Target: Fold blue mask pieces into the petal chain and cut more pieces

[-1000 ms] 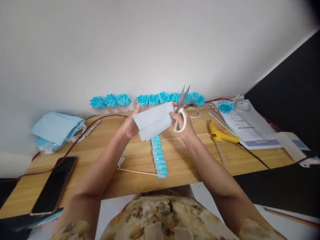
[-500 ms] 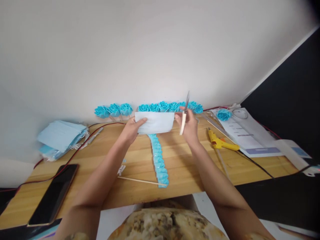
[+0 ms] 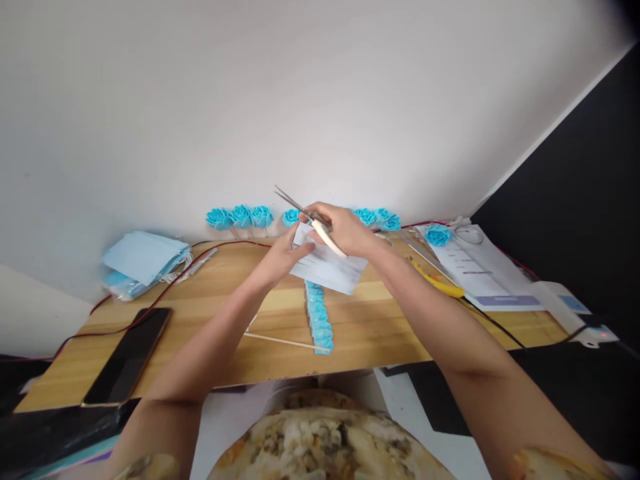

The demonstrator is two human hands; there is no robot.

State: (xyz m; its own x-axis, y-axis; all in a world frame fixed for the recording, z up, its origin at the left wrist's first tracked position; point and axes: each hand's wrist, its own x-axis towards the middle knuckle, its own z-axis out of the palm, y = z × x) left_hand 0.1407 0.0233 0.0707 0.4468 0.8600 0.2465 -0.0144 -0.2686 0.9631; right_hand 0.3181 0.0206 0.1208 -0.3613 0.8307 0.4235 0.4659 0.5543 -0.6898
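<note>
My left hand (image 3: 284,255) is closed on the left end of a pale disposable face mask (image 3: 337,272), its thumb lying on top. The mask tilts down to the right over the table. My right hand (image 3: 349,230) grips scissors with white handles (image 3: 329,238) close to the mask's upper left corner, also touching the mask with its fingers. The scissor blades point up and left, slightly parted. Beneath the mask a strip of overlapping blue folded pieces (image 3: 319,320) runs toward me, with a thin wooden stick (image 3: 285,341) across its near end.
Blue flowers (image 3: 241,216) line the wall, and one more flower (image 3: 439,235) lies on a paper sheet (image 3: 480,270). Stacked face masks (image 3: 145,257) and a phone (image 3: 129,357) are on the left. A yellow glue gun (image 3: 443,285) and a white power strip (image 3: 560,310) sit right.
My right hand with the scissors has moved left across the mask to its left end. The mask has turned, its right end dropping. The view has shifted slightly.
</note>
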